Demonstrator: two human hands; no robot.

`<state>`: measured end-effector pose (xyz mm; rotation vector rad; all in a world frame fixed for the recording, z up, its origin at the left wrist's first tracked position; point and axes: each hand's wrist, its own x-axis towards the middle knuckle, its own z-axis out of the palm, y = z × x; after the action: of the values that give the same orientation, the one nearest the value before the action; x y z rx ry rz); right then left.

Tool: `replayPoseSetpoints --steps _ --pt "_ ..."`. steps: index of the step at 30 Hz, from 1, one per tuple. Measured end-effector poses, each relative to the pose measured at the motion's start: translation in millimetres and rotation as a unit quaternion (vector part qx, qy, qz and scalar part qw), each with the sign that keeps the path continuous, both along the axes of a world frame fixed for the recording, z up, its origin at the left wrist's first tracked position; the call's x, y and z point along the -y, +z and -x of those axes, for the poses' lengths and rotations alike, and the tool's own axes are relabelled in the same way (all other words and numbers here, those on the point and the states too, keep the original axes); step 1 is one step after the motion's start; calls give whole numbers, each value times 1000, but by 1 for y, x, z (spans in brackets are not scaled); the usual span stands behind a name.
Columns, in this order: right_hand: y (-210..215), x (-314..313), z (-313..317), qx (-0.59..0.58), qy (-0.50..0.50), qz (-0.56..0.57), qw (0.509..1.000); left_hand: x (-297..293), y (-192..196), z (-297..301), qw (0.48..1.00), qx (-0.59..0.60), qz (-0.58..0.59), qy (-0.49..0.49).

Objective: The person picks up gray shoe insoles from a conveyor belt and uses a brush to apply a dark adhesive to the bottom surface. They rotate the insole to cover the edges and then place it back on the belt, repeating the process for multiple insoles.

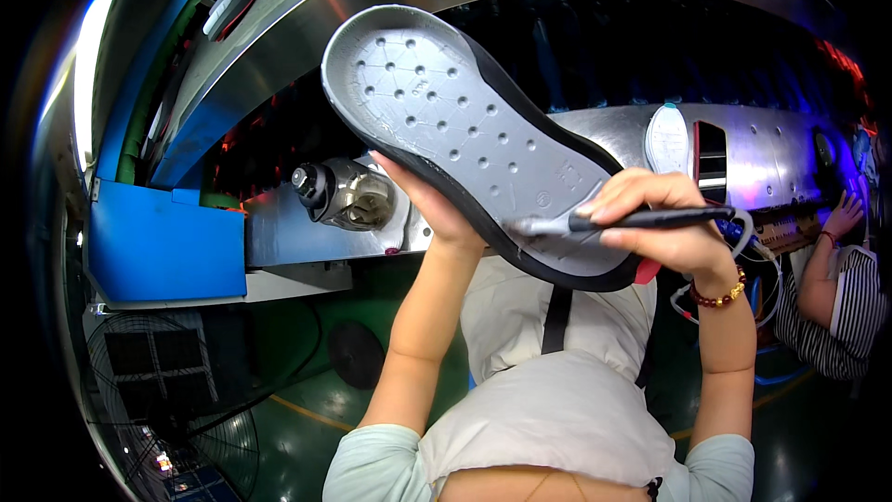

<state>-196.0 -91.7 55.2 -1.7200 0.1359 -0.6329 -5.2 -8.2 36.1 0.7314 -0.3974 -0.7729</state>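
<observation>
A large grey shoe sole [465, 121] with a black rim and rows of small dimples is held up tilted, its heel end toward the lower right. Under its left edge, my left hand [432, 200] supports it, with most of the fingers hidden behind the sole. My right hand [664, 214] pinches a black-handled brush [686, 217] joined to a pale hose. The light bristles touch the sole's grey inner face near the lower end. A red tab [648, 270] shows at the sole's tip below my right hand.
On the metal bench [609, 130] stand a clear bottle [360, 195] with a black cap and, farther right, a white sole [667, 141]. A blue machine housing [167, 242] is at left, a floor fan [172, 409] below it. A co-worker's hand [844, 216] appears at far right.
</observation>
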Motion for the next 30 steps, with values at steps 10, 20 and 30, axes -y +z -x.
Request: replayPoseSetpoints --steps 10,20,30 --pt "-9 -3 16 5 22 -8 1000 -3 15 -19 1000 10 15 10" --pt "-14 -4 31 -38 -22 59 997 -3 27 -29 998 57 12 -2" --pt "-8 -1 27 105 29 -229 967 12 60 -53 898 -89 244 -355"
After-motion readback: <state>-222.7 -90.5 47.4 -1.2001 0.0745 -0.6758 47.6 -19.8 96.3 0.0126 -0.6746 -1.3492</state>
